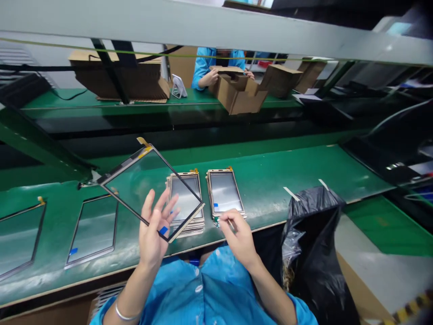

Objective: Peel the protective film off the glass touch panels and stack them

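Note:
My left hand [156, 228] grips a clear touch panel [149, 180] by its lower edge. The panel has a black border, an orange flex tail at its top and a blue tab at the bottom corner, and is tilted up above the table. Behind it stands a stack of screen modules [189, 228]. To the right is a second stack of screen modules [225, 192], the top one grey with a blue tab. My right hand [238, 237] is at this stack's near edge, thumb and fingers pinched together; what they hold, if anything, is too small to name.
Two more touch panels, a nearer one [93, 228] and one [22, 234] at the left edge, lie on the green table [267, 185]. A black plastic bag [311, 225] is taped to the table edge. Opposite, a person [204, 67] handles a cardboard box [241, 97].

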Demonstrator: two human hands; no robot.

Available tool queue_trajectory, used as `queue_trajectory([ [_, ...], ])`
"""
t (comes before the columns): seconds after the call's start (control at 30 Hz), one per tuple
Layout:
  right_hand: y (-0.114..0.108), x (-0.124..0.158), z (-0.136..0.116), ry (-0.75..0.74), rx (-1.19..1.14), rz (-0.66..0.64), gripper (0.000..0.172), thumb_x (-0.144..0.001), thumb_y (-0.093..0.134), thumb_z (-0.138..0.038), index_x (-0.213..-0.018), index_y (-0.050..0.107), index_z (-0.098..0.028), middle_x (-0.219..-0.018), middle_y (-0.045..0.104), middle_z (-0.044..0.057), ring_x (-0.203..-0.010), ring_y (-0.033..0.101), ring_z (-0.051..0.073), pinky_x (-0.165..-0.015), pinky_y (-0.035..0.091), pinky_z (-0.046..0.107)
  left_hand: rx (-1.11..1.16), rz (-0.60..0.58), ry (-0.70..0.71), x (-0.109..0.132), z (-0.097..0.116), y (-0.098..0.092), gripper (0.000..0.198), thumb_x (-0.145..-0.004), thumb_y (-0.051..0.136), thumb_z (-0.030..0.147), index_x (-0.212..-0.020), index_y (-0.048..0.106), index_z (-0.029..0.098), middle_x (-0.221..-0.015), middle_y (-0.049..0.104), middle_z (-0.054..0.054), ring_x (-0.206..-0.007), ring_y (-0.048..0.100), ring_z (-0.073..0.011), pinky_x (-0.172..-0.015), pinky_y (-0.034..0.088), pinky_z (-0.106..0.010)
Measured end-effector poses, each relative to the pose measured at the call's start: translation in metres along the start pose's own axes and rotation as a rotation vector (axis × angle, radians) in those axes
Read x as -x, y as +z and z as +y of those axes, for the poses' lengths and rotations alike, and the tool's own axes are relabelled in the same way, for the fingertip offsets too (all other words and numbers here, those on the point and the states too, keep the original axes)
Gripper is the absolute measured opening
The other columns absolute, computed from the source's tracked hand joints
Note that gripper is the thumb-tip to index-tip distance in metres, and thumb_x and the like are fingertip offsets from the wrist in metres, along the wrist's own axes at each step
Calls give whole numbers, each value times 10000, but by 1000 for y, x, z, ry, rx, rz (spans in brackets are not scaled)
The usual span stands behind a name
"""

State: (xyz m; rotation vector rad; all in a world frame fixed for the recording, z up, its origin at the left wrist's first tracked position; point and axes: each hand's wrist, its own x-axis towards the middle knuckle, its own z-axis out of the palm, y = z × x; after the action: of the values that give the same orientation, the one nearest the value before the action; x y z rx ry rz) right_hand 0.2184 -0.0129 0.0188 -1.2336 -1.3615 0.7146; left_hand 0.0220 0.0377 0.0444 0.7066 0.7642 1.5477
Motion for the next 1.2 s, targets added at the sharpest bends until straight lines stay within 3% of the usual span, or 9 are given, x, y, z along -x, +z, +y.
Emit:
queue_trajectory([
  [0.1, 15, -20, 4, 208, -233, -22, 118, -843, 560, -282, -922, 587, -198, -747, 549, -2, -606, 541, 118, -577, 470, 256, -15, -33, 8, 12, 0, 3, 345, -879, 579, 261, -1207, 580, 370, -1205, 666, -12, -1065, 641, -242, -792, 589, -323],
  [0.2, 27, -29, 1, 357, -479, -132, 173, -796, 623, -357, -794, 585, -188, -627, 530, -37, -465, 503, 88, -470, 437, 229, -22, -79, 63, 21, 3, 4, 345, -887, 568, 258, -1205, 578, 391, -1195, 671, 4, -1054, 646, -236, -793, 589, -317],
  [0.47, 34, -26, -6, 478, -800, -158, 225, -707, 722, -323, -629, 568, -179, -549, 538, -46, -401, 444, 59, -386, 377, 186, -33, -94, 136, 31, 12, 5, 343, -872, 593, 263, -1173, 593, 426, -1152, 692, 29, -1012, 669, -210, -774, 591, -288],
  [0.63, 32, -25, -7, 382, -755, -128, 210, -743, 704, -311, -626, 591, -178, -584, 543, -40, -410, 471, 59, -392, 417, 190, -26, -98, 123, 32, 12, 5, 348, -868, 599, 266, -1175, 592, 429, -1144, 696, 32, -1000, 674, -211, -765, 596, -291],
  [0.87, 23, -23, -9, 355, -664, -200, 173, -778, 674, -351, -787, 675, -178, -670, 622, 0, -473, 575, 100, -449, 525, 240, -7, -71, 95, 30, 13, 4, 344, -867, 597, 258, -1174, 597, 414, -1149, 694, 28, -988, 679, -205, -742, 601, -278],
  [1.2, 23, -18, -13, 252, -387, -47, 70, -789, 639, -235, -780, 587, -188, -753, 585, -17, -549, 576, 89, -532, 510, 216, -43, -123, 110, 32, 10, 4, 338, -873, 595, 278, -1175, 592, 429, -1161, 688, 39, -1014, 668, -207, -790, 587, -287],
])
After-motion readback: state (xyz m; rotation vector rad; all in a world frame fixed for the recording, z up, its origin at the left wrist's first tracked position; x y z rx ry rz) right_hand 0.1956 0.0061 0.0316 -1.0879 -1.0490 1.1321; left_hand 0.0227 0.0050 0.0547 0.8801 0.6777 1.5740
